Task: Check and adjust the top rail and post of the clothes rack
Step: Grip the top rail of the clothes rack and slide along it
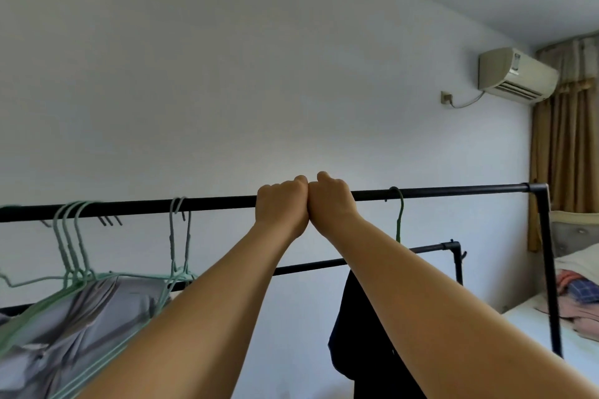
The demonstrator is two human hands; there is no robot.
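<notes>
A black top rail (453,192) of the clothes rack runs across the view from left to right. At its right end it meets a black upright post (547,262) through a corner joint. My left hand (281,207) and my right hand (330,201) both grip the rail near its middle, fists side by side and touching. A lower black rail (311,266) runs behind my forearms.
Several mint-green hangers (73,246) hang on the rail to the left, some carrying a grey garment (81,327). One green hanger (399,214) with a dark garment (356,350) hangs just right of my hands. A bed with folded clothes (577,298) lies at right, under an air conditioner (515,74).
</notes>
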